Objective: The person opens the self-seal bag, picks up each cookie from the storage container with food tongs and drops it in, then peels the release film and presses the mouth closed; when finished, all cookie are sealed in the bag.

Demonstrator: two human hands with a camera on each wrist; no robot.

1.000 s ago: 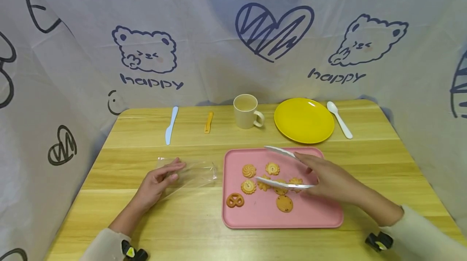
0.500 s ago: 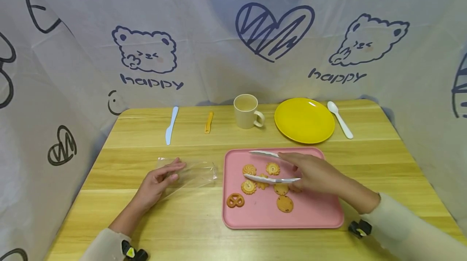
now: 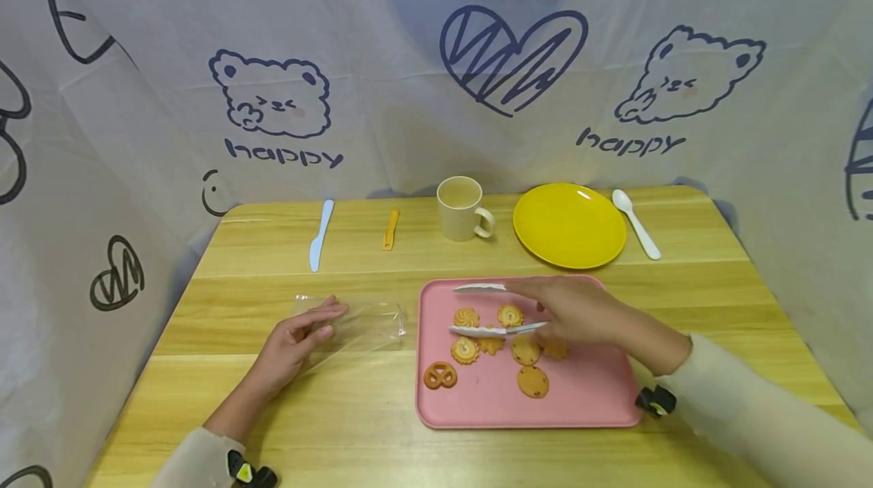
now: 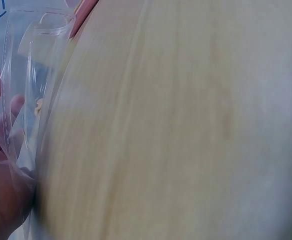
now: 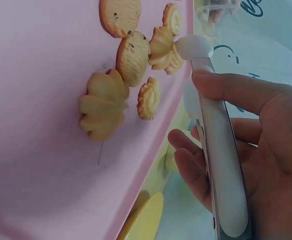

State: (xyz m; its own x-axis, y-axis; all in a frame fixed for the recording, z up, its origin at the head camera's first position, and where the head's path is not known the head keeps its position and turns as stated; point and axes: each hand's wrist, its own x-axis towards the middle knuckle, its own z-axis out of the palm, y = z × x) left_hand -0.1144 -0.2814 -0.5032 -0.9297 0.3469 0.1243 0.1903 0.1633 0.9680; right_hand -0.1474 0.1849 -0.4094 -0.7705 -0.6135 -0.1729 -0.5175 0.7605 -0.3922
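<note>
My left hand point(image 3: 293, 340) holds a clear plastic bag point(image 3: 373, 325) beside the tray; in the left wrist view the bag point(image 4: 38, 75) stands up around the fingers. My right hand point(image 3: 580, 314) grips white-and-metal tongs point(image 5: 221, 165), whose two arms are spread apart over the pink tray point(image 3: 586, 408). One tong tip hangs between a swirl cookie point(image 3: 466, 317) and a round cookie point(image 3: 464, 351). A flower-shaped cookie point(image 5: 104, 105) and two speckled cookies point(image 5: 133, 59) lie nearby on the tray. A pretzel point(image 3: 439, 375) sits at the tray's left. Nothing shows between the tong tips.
Along the back of the table point(image 3: 355, 405) stand a cream mug point(image 3: 455, 215) and a yellow plate point(image 3: 569, 226). A white spoon point(image 3: 637, 226), a light blue knife point(image 3: 320, 236) and a small orange utensil point(image 3: 390, 230) lie beside them. A printed cloth point(image 3: 382, 94) hangs behind.
My right hand has carried the spread tongs leftward over the tray, toward the cookies on its left side. The left hand and the bag have stayed in place.
</note>
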